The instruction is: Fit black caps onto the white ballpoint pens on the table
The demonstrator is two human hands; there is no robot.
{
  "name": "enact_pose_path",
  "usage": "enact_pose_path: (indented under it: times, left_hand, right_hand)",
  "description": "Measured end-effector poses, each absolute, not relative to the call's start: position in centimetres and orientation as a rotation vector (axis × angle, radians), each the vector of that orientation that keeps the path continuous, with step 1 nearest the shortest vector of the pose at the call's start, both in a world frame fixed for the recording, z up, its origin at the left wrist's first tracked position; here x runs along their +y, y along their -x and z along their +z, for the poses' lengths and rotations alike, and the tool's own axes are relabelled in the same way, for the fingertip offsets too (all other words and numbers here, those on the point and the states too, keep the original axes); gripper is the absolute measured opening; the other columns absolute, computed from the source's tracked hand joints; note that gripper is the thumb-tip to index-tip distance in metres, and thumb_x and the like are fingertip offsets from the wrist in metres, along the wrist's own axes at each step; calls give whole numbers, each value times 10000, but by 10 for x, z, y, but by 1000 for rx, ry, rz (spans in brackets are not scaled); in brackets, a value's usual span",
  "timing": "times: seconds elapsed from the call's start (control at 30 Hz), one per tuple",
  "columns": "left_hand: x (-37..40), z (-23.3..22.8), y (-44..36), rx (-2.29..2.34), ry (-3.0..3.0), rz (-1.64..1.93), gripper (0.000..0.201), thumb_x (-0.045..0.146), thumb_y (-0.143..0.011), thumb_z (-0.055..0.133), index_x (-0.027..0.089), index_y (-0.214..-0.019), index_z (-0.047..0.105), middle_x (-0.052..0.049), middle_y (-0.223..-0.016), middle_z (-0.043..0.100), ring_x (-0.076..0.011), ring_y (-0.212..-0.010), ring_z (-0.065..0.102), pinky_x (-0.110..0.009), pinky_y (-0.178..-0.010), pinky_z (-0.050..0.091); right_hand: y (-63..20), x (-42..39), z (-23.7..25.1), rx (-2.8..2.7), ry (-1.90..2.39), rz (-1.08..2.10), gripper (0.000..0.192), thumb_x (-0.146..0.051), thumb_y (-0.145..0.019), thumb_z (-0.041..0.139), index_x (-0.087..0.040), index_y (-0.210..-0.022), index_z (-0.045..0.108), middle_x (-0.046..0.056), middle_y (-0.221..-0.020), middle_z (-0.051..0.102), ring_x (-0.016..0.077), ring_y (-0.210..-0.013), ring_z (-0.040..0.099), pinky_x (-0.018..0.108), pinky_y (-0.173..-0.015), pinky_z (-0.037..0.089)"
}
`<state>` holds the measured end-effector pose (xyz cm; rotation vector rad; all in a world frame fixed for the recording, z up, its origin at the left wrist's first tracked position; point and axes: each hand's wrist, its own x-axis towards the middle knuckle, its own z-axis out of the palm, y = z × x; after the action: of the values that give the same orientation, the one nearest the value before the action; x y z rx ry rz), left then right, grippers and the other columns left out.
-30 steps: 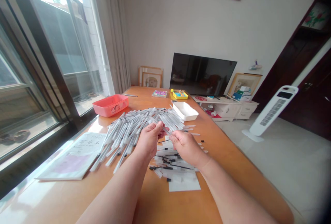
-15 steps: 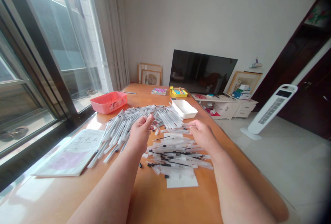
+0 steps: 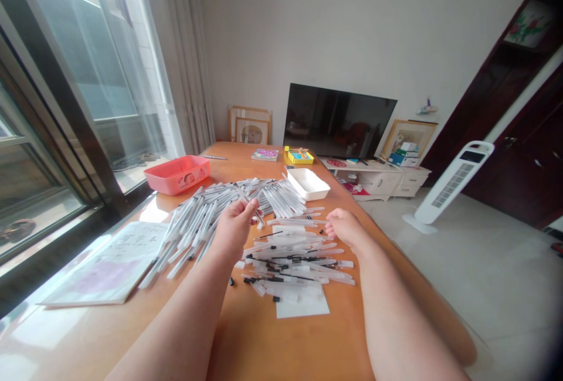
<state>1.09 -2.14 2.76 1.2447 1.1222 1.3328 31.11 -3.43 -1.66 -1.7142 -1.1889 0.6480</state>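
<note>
Indoors, pen parts (image 3: 303, 265) litter a wooden table (image 3: 290, 351) near a television (image 3: 338, 120).

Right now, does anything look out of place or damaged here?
A small black plastic piece lies by itself on the brown wooden table, left of the jumbled translucent and black pen parts, so it looks stray. No damage shows.

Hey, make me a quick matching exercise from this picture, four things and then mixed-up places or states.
1. Left hand
2. Notebook
3. Paper sheet
4. Tower fan

A. Standing on the floor
B. Partly covered by loose pen parts
C. Holding a clear tube
D. Lying flat, left of the big heap

Pairs: 1-C, 2-D, 3-B, 4-A.
</note>
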Motion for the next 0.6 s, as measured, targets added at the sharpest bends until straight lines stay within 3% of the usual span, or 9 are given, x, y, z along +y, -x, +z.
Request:
enact_pose_path:
  times: [0.23,0.47,0.6]
  left_hand:
    - [-20,23,-14,1143,-1399,1280,394,556,-806,703,187,-687,627,-11,-671,622,-133,-608,469,-253,-600,343]
    - [-23,16,-19,1151,-1712,1314,402,514,-831,685,214,-598,554,37,-544,426,-133,-547,351,-260,-566,249]
    - [-29,18,-20,1306,-2152,1190,341,473,-892,612,231,-652,612,-13,-687,562,-173,-656,488,-266,-610,287]
  right_hand:
    - [-305,-35,-7,-1026,1778,693,102,-286,-820,588,-203,-876,602,60,-752,729,171,-623,685,264,-588,524]
    - [-274,-42,4,-1215,1603,563,224,-415,-863,562,-207,-917,628,52,-837,728,179,-671,673,276,-593,502]
    - [-249,-53,11,-1376,1454,614,239,-451,-901,561,-221,-898,625,20,-807,704,165,-661,647,263,-588,476]
